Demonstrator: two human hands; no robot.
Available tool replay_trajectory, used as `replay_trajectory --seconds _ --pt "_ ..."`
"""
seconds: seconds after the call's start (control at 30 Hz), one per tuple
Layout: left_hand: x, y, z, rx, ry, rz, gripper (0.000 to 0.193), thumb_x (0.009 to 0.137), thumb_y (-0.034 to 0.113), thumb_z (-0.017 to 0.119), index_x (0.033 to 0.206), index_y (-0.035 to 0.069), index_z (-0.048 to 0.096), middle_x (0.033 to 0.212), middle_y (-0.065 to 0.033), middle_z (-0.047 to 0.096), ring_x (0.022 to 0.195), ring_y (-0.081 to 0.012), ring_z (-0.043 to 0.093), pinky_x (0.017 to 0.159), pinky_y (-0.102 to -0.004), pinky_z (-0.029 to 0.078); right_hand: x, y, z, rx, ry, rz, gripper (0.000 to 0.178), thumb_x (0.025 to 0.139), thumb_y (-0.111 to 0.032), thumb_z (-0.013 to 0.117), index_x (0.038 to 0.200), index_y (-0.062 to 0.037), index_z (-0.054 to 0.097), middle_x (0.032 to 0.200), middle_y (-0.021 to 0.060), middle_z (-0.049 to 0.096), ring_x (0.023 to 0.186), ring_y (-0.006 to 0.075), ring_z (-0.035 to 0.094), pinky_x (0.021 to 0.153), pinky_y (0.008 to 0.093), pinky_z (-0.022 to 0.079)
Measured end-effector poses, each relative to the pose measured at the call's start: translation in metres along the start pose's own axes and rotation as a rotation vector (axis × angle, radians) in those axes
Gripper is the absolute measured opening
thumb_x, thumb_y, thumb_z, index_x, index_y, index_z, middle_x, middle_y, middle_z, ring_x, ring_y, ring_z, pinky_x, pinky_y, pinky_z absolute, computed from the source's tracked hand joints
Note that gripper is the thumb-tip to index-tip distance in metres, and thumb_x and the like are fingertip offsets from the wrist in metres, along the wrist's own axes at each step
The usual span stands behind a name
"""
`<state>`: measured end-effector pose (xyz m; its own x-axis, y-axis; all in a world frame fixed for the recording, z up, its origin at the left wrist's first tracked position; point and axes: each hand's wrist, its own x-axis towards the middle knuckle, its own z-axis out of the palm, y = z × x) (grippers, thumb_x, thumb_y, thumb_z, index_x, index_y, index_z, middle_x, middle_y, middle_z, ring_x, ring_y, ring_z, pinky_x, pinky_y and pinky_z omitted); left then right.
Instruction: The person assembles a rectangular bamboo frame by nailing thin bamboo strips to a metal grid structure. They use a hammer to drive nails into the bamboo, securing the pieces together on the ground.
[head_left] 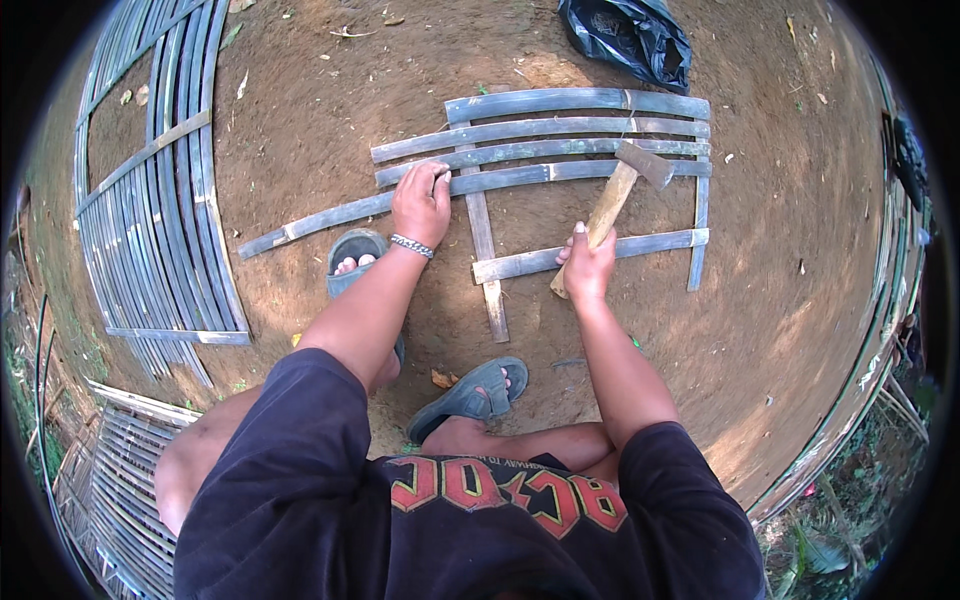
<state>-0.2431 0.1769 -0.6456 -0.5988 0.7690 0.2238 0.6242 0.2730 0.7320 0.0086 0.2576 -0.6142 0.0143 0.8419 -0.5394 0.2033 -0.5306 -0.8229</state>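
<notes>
My right hand (588, 262) is wrapped round the wooden handle of a hatchet (612, 202), whose dark metal head lies over the right part of the slats. A frame of split bamboo is on the ground before me, with several long slats across two uprights. My left hand (422, 205), a chain bracelet at its wrist, is closed over the lowest long bamboo slat (335, 215), close to the left upright (482, 235). Its thumb and fingers are pressed together; whatever they pinch is hidden. Nearer to me, a shorter bamboo crosspiece (640, 245) spans both uprights.
A larger bamboo panel (165, 240) lies at the left, and another slatted piece (140, 490) at the lower left. A black plastic bag (630, 45) is at the far side. My sandalled feet (470, 400) are close to the frame. Long poles (860, 390) edge the right side.
</notes>
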Motion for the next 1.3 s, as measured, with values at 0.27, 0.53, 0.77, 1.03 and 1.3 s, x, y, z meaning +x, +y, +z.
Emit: replay_trajectory --seconds 0.27,0.53,0.77,1.03,1.3 --pt "-0.001 -0.004 0.001 0.013 -0.002 -0.007 0.010 0.089 0.005 0.068 0.098 0.006 0.064 0.100 -0.0124 0.071 0.096 -0.0353 0.067 0.086 -0.0446 0.053 0.000 -0.003 0.004 -0.113 -0.033 -0.039 0.025 0.103 -0.018 0.062 0.115 -0.0054 0.044 0.077 0.0027 0.055 0.055 0.0096 0.054 0.048 0.0269 0.049" --pt "0.001 -0.005 0.003 -0.029 -0.004 -0.013 0.009 0.089 0.007 0.068 0.098 0.006 0.066 0.100 -0.0135 0.071 0.096 -0.0350 0.067 0.086 -0.0435 0.053 -0.007 -0.009 0.018 -0.227 -0.024 -0.119 0.035 0.101 -0.024 0.066 0.120 -0.0025 0.046 0.081 0.0061 0.060 0.061 0.0139 0.060 0.053 0.0299 0.050" --pt "-0.001 -0.009 -0.002 -0.027 -0.022 0.002 0.010 0.089 0.004 0.067 0.099 0.006 0.066 0.101 -0.0134 0.071 0.097 -0.0358 0.067 0.087 -0.0441 0.053 0.010 -0.044 0.085 -0.614 0.077 -0.271 0.056 0.084 -0.032 0.084 0.119 -0.0037 0.052 0.088 0.0139 0.069 0.080 0.0323 0.069 0.076 0.0464 0.052" --pt "0.001 -0.003 0.002 -0.018 -0.035 0.030 0.011 0.089 0.003 0.067 0.100 0.005 0.067 0.101 -0.0137 0.071 0.097 -0.0352 0.067 0.088 -0.0431 0.053 0.019 -0.077 0.103 -0.844 0.064 -0.044 0.072 0.080 -0.037 0.086 0.136 -0.0125 0.047 0.105 0.0155 0.072 0.101 0.0364 0.071 0.091 0.0489 0.054" --pt "0.002 -0.001 -0.002 -0.174 -0.073 -0.261 0.023 0.089 0.008 0.076 0.110 0.003 0.071 0.101 -0.0135 0.075 0.091 -0.0262 0.073 0.086 -0.0372 0.056 0.022 -0.080 0.097 -0.872 -0.003 -0.105 0.070 0.086 -0.035 0.081 0.143 -0.0165 0.043 0.127 0.0168 0.067 0.115 0.0368 0.066 0.097 0.0482 0.052"
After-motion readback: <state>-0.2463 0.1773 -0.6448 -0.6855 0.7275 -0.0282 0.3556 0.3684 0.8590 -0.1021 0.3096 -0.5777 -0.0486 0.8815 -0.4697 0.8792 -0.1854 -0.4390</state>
